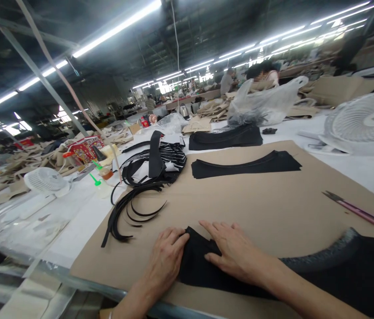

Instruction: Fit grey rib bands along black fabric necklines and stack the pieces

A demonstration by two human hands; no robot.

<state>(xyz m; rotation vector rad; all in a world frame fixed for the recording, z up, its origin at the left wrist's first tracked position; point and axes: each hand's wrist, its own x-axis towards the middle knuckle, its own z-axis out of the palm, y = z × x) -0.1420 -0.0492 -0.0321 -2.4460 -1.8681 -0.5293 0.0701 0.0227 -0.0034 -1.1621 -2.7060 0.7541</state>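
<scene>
A stack of black fabric pieces lies at the near edge of a brown cardboard sheet. My left hand rests at the stack's left end, fingers curled over its edge. My right hand lies flat on top of the fabric, fingers stretched out and pointing left. Neither hand lifts anything.
Thin curved black strips lie left of my hands. More black cut pieces sit farther back. A pink-handled cutter is at the right, a white fan behind it, another fan at left. Other people work at distant tables.
</scene>
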